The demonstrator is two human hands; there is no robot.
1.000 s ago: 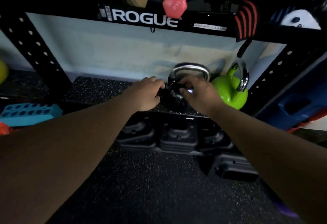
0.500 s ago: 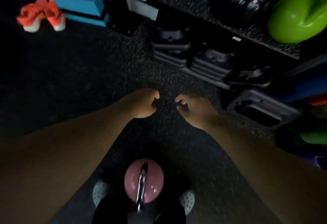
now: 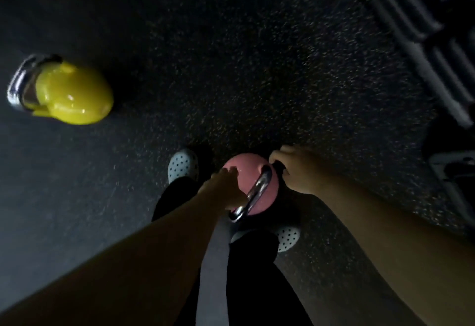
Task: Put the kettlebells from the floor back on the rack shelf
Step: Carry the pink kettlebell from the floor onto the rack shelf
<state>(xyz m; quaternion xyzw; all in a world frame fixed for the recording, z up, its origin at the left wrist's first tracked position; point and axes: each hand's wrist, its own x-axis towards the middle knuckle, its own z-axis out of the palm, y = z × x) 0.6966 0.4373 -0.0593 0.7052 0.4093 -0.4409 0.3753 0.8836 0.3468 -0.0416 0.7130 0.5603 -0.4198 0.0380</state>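
Left hand [image 3: 226,189] and right hand [image 3: 295,171] — fingers loose, gripping nothing — over the pink kettlebell [image 3: 250,184] between both shoes.

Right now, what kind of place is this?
Most likely a home or garage gym: dark speckled rubber floor, a pink kettlebell between the person's feet, a yellow kettlebell lying on its side, and stacked black weights at upper right.

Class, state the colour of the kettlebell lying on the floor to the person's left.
Yellow kettlebell, with a shiny metal handle; head view.
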